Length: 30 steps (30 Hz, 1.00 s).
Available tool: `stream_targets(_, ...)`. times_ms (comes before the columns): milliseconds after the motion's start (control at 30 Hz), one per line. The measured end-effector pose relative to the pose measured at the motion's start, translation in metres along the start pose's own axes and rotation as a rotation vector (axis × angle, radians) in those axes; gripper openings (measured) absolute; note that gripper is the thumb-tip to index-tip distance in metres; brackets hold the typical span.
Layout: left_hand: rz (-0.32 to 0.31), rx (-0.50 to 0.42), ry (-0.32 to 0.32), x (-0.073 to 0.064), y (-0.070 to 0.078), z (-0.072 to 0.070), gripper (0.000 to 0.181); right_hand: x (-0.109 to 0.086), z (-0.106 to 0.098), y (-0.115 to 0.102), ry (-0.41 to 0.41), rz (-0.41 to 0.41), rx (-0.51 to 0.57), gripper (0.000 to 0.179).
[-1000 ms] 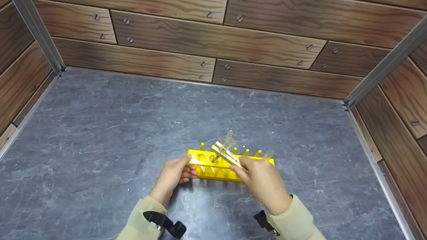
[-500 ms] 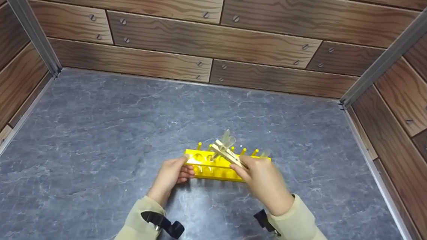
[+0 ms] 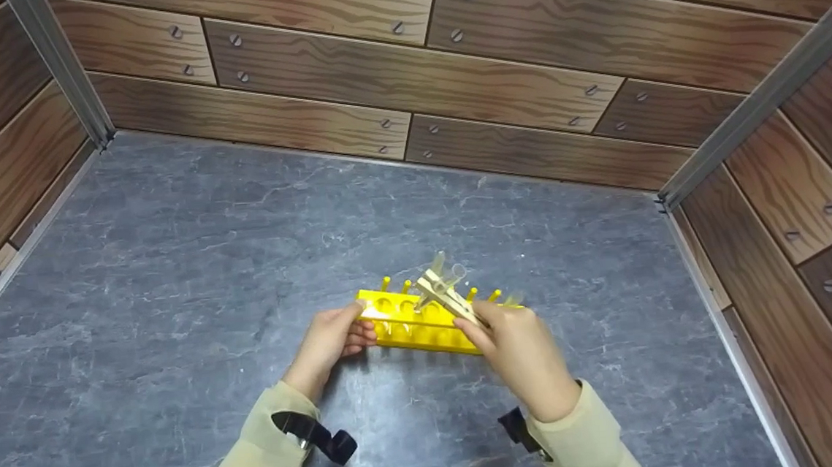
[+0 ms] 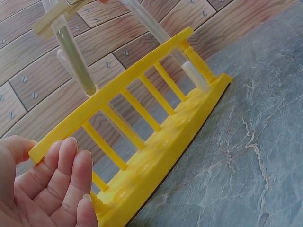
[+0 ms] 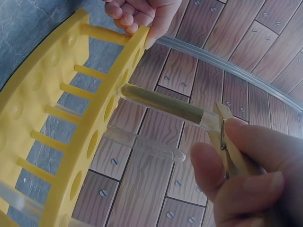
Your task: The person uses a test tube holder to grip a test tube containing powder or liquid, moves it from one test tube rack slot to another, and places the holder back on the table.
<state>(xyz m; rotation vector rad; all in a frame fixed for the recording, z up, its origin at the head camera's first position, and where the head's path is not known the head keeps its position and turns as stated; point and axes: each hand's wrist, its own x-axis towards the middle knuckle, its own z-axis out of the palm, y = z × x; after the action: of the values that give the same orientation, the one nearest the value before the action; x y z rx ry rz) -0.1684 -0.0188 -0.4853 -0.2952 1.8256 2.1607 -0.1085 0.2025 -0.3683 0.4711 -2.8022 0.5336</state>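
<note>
Firstly, head view: yellow rack [image 3: 431, 341] on a grey marbled surface [image 3: 242, 260]; left hand [image 3: 328, 342] grips its left end, right hand [image 3: 530, 354] pinches a wooden clip [image 3: 456, 305] over it, hiding part of the right end. Left wrist view: olive-filled tube [image 4: 73, 56] in the clip, both cut off above; white-bottomed tube [image 4: 194, 75] at the far end, mouth out of frame. Right wrist view: olive-filled tube's base beside a rack hole (contact unclear); clear tube [image 5: 147, 144] partly hidden by the top bar; right hand cropped.
</note>
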Motion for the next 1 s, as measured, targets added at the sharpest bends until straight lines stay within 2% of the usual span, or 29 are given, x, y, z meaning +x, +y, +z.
stream_targets(267, 0.002, -0.001, -0.003, -0.0013, 0.0016, -0.0006, 0.035, -0.0009, -0.0017, 0.0008, -0.001, 0.021, 0.014, 0.021)
stream_targets(700, -0.002, 0.008, 0.004, -0.0025, 0.0028, -0.0018, 0.035, -0.0051, -0.0028, 0.0028, -0.006, 0.029, -0.018, 0.026)
stream_targets(1000, -0.011, 0.012, 0.01, -0.0028, 0.0006, 0.0001, 0.034, -0.0079, 0.0002, 0.0073, -0.047, 0.058, -0.018, 0.022)
